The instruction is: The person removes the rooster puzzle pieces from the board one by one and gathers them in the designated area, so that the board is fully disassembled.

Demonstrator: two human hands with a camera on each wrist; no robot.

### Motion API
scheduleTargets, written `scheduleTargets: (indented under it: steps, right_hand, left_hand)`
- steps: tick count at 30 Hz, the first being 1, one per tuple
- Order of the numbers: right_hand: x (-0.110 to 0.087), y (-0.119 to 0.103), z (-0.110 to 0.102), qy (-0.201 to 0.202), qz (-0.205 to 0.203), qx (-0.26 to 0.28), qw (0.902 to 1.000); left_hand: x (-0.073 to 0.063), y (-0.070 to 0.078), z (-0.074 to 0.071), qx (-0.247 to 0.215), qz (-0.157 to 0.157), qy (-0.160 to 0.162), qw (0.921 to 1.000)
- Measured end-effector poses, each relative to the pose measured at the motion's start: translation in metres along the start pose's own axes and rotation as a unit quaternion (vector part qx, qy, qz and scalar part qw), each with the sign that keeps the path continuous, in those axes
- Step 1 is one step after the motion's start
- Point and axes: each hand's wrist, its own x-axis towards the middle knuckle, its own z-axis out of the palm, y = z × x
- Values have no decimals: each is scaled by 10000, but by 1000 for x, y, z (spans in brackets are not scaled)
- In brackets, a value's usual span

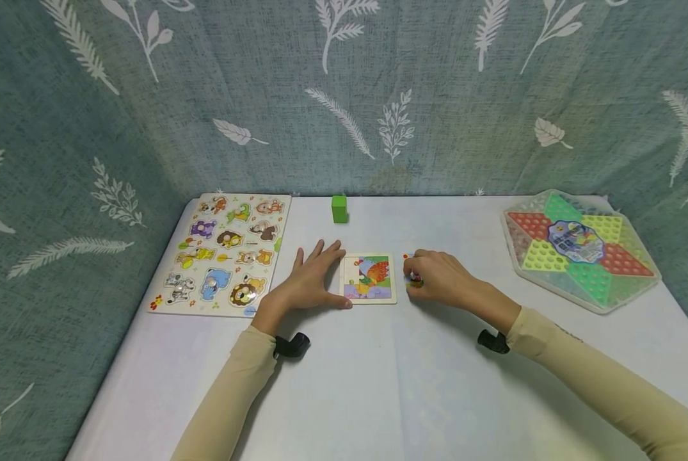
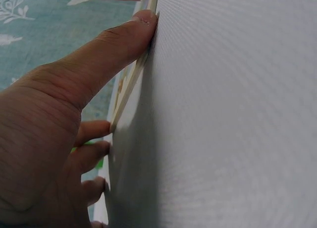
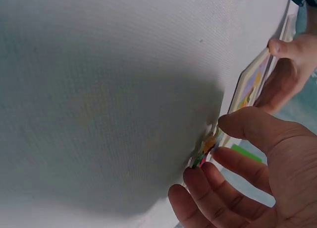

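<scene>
A small square jigsaw board (image 1: 372, 280) with a bird picture lies mid-table, its left strip bare. My left hand (image 1: 308, 280) is spread at its left side. The thumb touches the near edge and a fingertip the far corner; the left wrist view shows the thumb against the rim. Just right of the board, my right hand (image 1: 440, 276) has its thumb and fingertips around a small colourful jigsaw piece (image 3: 208, 144) close to the tabletop. The fingers partly hide that piece. Another bit of coloured piece (image 1: 407, 256) shows by the right fingertips.
An animal peg puzzle (image 1: 219, 256) lies at the left. A green block (image 1: 339, 209) stands behind the jigsaw board. At the right is a hexagonal Chinese checkers board (image 1: 576, 246). Patterned curtain (image 1: 355, 115) borders the white table (image 1: 349, 397) at the back and sides.
</scene>
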Motion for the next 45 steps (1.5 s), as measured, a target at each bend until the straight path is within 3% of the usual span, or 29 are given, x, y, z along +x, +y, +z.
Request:
scheduleTargets:
  steps: [17, 23, 30, 45]
  right_hand:
    - [1, 0, 3, 57, -74, -142, 9999]
    - [3, -10, -4, 119, -55, -171, 9998]
    - [12, -26, -8, 171, -301, -93, 9994]
    - [37, -45, -9, -2, -394, 147, 9991]
  left_hand:
    - [0, 1, -1, -40, 3, -2, 10000]
    - [1, 1, -1, 14, -27, -23, 10000]
    - [0, 1, -1, -6, -38, -40, 10000]
    - [0, 2, -3, 45, -39, -106, 9999]
